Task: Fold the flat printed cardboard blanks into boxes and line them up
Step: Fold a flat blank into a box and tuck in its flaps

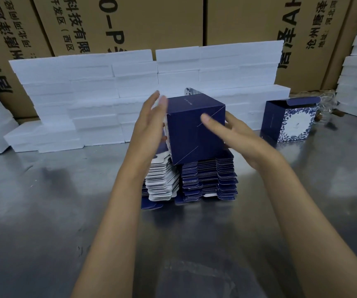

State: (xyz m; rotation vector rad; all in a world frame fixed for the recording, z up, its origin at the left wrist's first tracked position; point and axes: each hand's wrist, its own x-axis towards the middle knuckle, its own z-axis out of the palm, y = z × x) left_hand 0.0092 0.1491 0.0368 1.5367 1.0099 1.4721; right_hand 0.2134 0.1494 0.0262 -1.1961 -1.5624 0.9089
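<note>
Navy-blue folded cardboard box (195, 127) sits between my two hands above the stack of flat navy-and-white printed blanks (189, 181) on the grey metal table (44, 211). My left hand (149, 127) lies flat-fingered against its left side; my right hand (235, 136), fingers extended, touches its right face. A second, finished navy box with white floral print (291, 121) stands open-topped well to the right, before the white foam slabs (108, 100).

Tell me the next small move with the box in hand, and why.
Probably carry the folded navy box rightward and set it beside the finished box on the metal table: its bottom looks closed, and both hands, left hand and right hand, press its sides.
</note>
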